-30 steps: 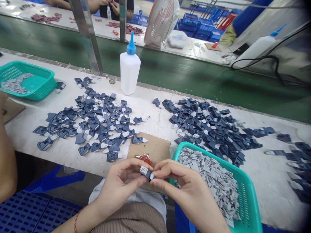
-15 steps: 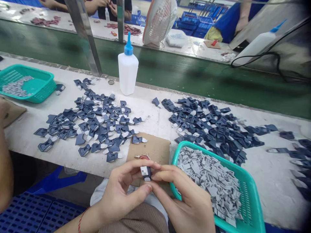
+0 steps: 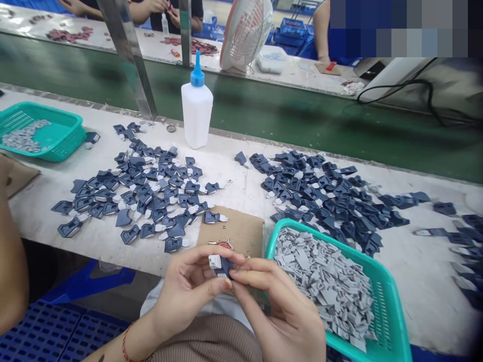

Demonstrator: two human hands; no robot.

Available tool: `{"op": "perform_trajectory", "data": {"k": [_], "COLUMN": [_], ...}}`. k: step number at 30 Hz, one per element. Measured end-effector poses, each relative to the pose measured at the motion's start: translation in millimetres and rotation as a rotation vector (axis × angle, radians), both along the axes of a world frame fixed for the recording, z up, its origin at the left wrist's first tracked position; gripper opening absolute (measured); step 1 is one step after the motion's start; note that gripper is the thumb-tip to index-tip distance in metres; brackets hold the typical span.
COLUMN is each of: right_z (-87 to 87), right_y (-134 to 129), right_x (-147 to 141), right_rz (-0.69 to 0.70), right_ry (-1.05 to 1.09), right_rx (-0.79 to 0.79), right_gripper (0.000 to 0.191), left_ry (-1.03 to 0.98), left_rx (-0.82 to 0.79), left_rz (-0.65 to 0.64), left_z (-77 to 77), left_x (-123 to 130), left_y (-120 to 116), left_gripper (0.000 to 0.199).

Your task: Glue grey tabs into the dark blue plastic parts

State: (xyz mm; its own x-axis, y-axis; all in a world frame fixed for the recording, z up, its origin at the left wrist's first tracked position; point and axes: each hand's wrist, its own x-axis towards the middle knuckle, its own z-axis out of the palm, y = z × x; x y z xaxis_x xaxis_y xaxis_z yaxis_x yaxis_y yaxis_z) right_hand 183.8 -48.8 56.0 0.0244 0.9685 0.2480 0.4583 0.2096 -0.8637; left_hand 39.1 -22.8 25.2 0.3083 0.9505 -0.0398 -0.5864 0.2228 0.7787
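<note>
Between my two hands is a small dark blue plastic piece [image 3: 225, 266] with a light grey end facing left. My left hand [image 3: 192, 281] pinches it between thumb and fingers. From the other side, the fingertips of my right hand [image 3: 277, 296] close on the same piece. Just beyond my fingers lies a sheet of brown cardboard [image 3: 241, 226], with a single blue and grey piece [image 3: 215, 217] and a small red item [image 3: 225, 245] on it. To the right stands a green basket [image 3: 390, 296] full of loose light grey parts [image 3: 324, 276].
Piles of blue and grey pieces lie at left [image 3: 143, 193] and right [image 3: 324, 196]. A white bottle [image 3: 196, 115] with a blue nozzle stands behind. Another green basket [image 3: 64, 136] is far left, near a neighbour's arm [image 3: 13, 271]. Across the green strip [image 3: 287, 115] sit co-workers and a fan [image 3: 245, 35].
The held piece has tilted and shifted slightly left, showing more of its blue side. Both hands keep their grip. Across the bench, a person at the right has changed position.
</note>
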Motion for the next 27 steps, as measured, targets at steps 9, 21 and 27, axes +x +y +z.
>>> {"op": "perform_trajectory", "data": {"k": [9, 21, 27], "right_z": [-1.3, -31.0, -30.3], "right_y": [-6.1, 30.4, 33.7], "right_x": [7.8, 92.9, 86.8], "right_rz": [0.021, -0.242, -0.250], "right_ry": [-0.053, -0.827, -0.861], "right_rx": [-0.033, -0.060, -0.079], "right_gripper": [0.017, 0.027, 0.018], "left_ry": [0.108, 1.350, 1.725], "left_rx": [0.013, 0.365, 0.507], "left_rz": [0.062, 0.600, 0.439], "left_z": [-5.7, 3.5, -5.9], "left_x": [-7.7, -78.9, -99.3], "left_y": [0.5, 51.6, 80.1], "left_gripper": [0.027, 0.030, 0.040]}}
